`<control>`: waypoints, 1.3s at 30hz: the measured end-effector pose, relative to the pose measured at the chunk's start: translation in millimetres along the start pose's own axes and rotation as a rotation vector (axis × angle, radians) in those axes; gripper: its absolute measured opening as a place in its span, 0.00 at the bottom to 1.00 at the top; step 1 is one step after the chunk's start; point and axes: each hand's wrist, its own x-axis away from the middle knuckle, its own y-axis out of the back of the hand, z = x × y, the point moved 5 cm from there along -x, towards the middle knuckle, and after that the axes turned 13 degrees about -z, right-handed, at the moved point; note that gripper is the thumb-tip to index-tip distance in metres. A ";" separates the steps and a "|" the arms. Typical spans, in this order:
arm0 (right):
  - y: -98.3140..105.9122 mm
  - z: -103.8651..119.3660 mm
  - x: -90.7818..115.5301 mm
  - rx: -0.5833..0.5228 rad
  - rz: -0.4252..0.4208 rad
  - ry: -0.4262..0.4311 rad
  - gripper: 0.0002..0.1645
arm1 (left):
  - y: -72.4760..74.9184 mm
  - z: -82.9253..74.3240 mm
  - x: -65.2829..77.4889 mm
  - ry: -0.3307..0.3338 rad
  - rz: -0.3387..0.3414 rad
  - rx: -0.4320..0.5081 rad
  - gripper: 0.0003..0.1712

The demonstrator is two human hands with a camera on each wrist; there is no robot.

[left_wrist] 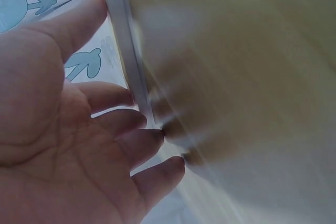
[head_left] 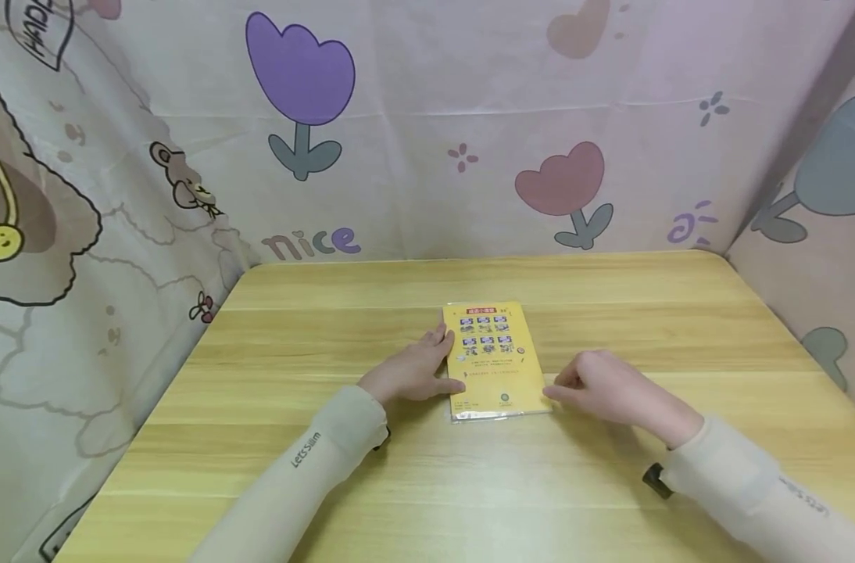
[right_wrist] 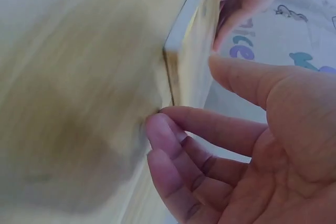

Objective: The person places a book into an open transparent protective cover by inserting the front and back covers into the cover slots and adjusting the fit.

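A yellow book [head_left: 494, 383] in clear plastic wrap lies on the table, with a red title strip and rows of small pictures on its cover. Its thick page edge [left_wrist: 122, 35] shows in the left wrist view. My left hand [head_left: 420, 367] is at the book's left side, fingers along the edge and thumb reaching onto the cover. Near the lower right corner, my right hand [head_left: 599, 387] has its thumb tip by the edge. In the right wrist view, its index fingertip is by the book's corner [right_wrist: 172, 59], fingers loosely bent, thumb apart from them.
The wood-grain table [head_left: 315, 313] spreads around the book on all sides. A printed cloth [head_left: 413, 156] with tulips and cartoon bears hangs behind the table and along both sides. Dark bands [head_left: 656, 480] show at the sleeve cuffs.
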 end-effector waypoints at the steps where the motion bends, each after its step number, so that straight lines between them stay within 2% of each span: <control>1: -0.5 0.2 0.3 -0.008 0.009 0.003 0.17 | -0.3 0.1 -1.1 -0.001 -0.005 -0.001 0.56; 8: -6.3 -2.9 0.5 -0.089 0.041 -0.033 0.19 | -2.7 -3.4 -7.3 -0.002 -0.017 0.007 0.56; 13: -8.1 -12.0 -4.0 -0.193 0.074 -0.086 0.20 | -2.7 -4.0 -8.3 0.019 -0.023 0.012 0.56; 18: -8.0 -23.5 -11.5 -0.275 0.081 -0.124 0.19 | -2.4 -3.5 -7.8 0.013 -0.024 0.014 0.57; 24: -18.4 -31.2 -14.5 -0.386 0.146 -0.159 0.25 | -1.7 -4.7 -6.1 0.007 -0.024 0.011 0.57; 29: -24.6 -28.8 -14.2 -0.361 0.157 -0.163 0.27 | -0.9 -6.0 -6.6 0.010 -0.028 0.001 0.56; 36: -29.2 -19.9 -17.3 -0.286 0.070 -0.118 0.23 | 5.8 -7.6 -9.5 0.037 -0.030 0.000 0.58; 39: -28.9 -16.0 -17.6 -0.253 0.033 -0.078 0.23 | 10.5 -9.1 -11.8 0.049 -0.032 -0.008 0.55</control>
